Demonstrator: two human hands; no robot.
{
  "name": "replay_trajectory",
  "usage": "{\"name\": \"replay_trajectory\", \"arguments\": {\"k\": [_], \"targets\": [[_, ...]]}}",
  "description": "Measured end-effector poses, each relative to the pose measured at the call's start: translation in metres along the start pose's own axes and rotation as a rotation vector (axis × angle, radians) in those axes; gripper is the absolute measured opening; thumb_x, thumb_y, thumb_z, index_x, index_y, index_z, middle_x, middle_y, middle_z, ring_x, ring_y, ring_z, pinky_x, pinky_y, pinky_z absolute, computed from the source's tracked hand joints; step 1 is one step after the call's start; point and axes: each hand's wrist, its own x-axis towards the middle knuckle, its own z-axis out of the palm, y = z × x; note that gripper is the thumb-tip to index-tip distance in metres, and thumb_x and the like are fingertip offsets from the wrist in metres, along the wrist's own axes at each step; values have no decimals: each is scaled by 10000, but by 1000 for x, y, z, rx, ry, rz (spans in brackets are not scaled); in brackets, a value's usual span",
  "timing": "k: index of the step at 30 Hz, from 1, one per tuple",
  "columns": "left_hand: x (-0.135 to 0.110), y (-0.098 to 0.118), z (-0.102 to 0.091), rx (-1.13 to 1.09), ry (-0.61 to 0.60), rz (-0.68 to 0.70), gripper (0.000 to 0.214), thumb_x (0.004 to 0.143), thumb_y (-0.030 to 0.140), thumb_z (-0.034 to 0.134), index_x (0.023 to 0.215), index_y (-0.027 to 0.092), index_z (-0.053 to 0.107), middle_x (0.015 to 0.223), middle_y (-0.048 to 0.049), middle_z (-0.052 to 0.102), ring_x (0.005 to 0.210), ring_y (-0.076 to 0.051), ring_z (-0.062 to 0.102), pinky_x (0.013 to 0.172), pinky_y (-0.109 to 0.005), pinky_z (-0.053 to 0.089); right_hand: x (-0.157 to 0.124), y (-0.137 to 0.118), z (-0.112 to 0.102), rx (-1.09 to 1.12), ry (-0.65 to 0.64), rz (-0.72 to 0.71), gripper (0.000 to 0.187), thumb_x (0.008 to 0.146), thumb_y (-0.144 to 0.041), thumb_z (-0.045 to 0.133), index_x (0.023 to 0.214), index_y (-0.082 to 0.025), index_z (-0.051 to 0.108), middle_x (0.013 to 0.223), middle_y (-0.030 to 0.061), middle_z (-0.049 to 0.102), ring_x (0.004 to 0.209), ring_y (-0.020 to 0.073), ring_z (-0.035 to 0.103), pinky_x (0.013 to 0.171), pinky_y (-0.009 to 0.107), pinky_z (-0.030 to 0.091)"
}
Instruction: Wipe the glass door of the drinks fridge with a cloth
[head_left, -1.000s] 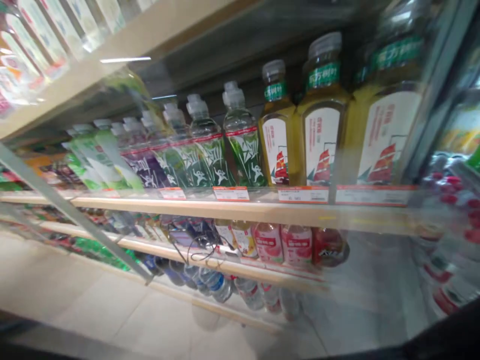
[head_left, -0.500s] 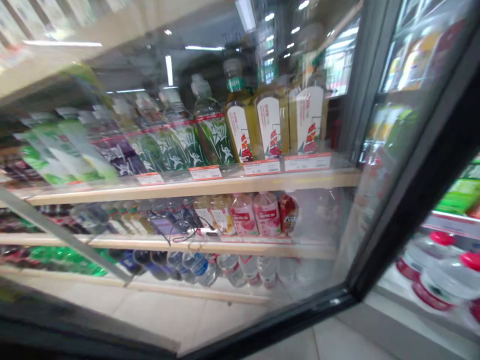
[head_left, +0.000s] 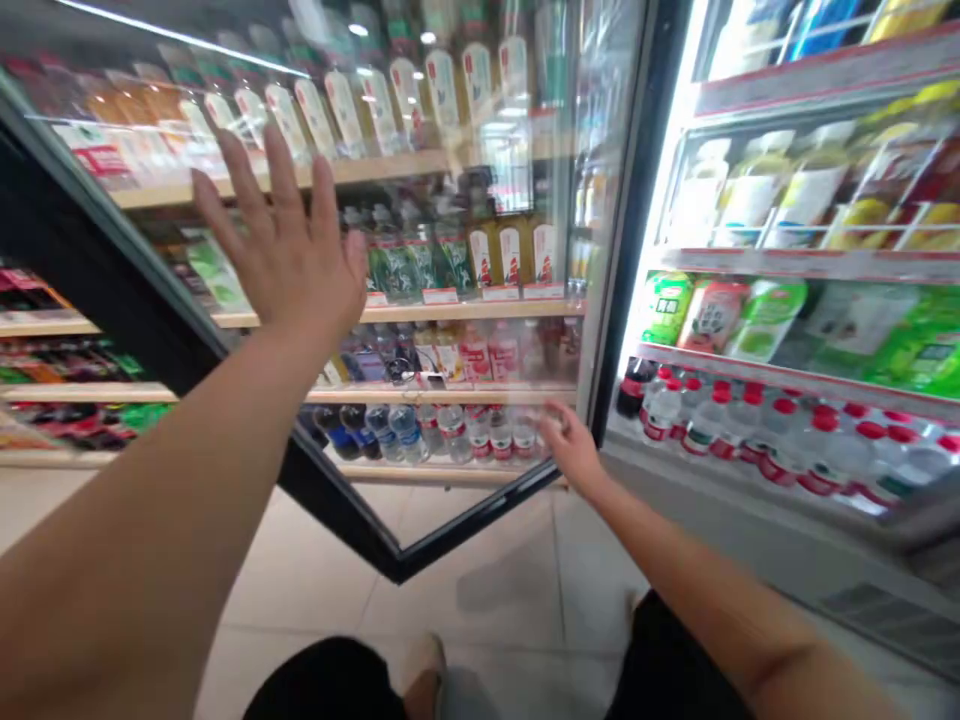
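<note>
My left hand (head_left: 289,245) is raised with its fingers spread in front of the glass door (head_left: 480,350); whether the palm touches the glass I cannot tell. The door has a black frame (head_left: 480,505) and stands ajar, angled across the view. Lower and to the right, my right hand (head_left: 570,440) is near the frame's lower right corner. Its fingers are loosely bent, a little apart, and nothing shows in them. Beyond the door's hinge side is a lit drinks fridge (head_left: 810,262) with bottles on its shelves.
Through the glass, wooden shelves (head_left: 405,313) carry rows of bottled drinks. Red-capped water bottles (head_left: 720,415) fill the fridge's bottom shelf, below green drink packs (head_left: 769,315). Light tiles (head_left: 517,590) cover the floor, with my shoe (head_left: 426,655) on them.
Both my hands and forearms have come into view. The view has swung right and lower, so the fridge's lit shelves, the door's bottom corner and my legs now show.
</note>
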Motion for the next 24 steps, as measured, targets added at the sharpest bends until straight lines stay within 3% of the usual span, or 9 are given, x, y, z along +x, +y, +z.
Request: {"name": "replay_trajectory", "arguments": {"k": [3,5,8,10,12,17,20,22,24], "targets": [[-13,23,-28,-44,-6,0,753,1061,269,579,1649,150,125,1727,-143,-74,1562,-377,-151,1189,-765,-109,34,-58,12,24,148,-217,478,1021,-364,552,1466,-193,507,1532,106,506,1417,237,485,1251,456,370],[-23,35,-48,-41,-22,16,747,1050,269,592,1639,119,158,1728,-143,-65,1564,-372,-156,1201,-759,-105,41,-97,36,20,202,-536,555,1042,-378,484,1559,-199,390,1648,101,367,1541,213,326,1312,438,260],[-39,49,-78,-18,-66,99,732,1044,248,589,1625,52,190,1727,-176,-7,1570,-393,-130,1232,-736,-77,22,-121,87,-93,112,-873,613,1086,-422,315,1646,-201,201,1723,112,188,1623,222,95,1322,503,214],[-49,55,-96,-1,-102,173,689,1047,213,567,1611,15,225,1724,-190,39,1573,-404,-112,1261,-693,-58,-1,-108,117,-169,137,-869,685,1084,-385,303,1672,-165,30,1744,136,37,1624,254,-84,1328,557,148],[-57,61,-111,9,-132,229,621,1045,177,549,1585,3,297,1724,-184,75,1576,-409,-94,1284,-650,-31,-25,-82,132,-203,148,-844,692,1085,-324,284,1673,-188,-53,1747,129,-5,1622,251,-93,1331,565,134],[-82,77,-145,37,-137,310,529,1023,185,585,1515,35,463,1641,-163,367,1579,-435,73,1289,-652,118,-65,-49,120,-168,199,-790,678,1096,-302,251,1669,-228,-102,1749,114,-4,1628,256,-22,1312,584,201],[-110,88,-168,125,57,446,498,1054,190,520,1543,114,460,1565,-105,502,1575,-369,197,1296,-589,218,-79,-65,107,-125,218,-761,661,1104,-292,249,1672,-254,-88,1752,93,-10,1627,253,-29,1313,592,187],[-131,94,-181,205,239,508,578,1033,191,575,1586,210,410,1631,-34,416,1595,-317,138,1317,-552,164,-87,-76,99,-102,199,-787,664,1104,-279,268,1674,-274,-72,1754,71,-10,1627,247,-28,1319,570,194],[-147,97,-187,201,344,429,716,994,192,644,1627,293,325,1681,25,304,1606,-292,79,1321,-546,131,-91,-81,91,-105,183,-847,670,1100,-265,287,1676,-291,-55,1755,55,1,1627,242,-5,1319,551,213]]}}
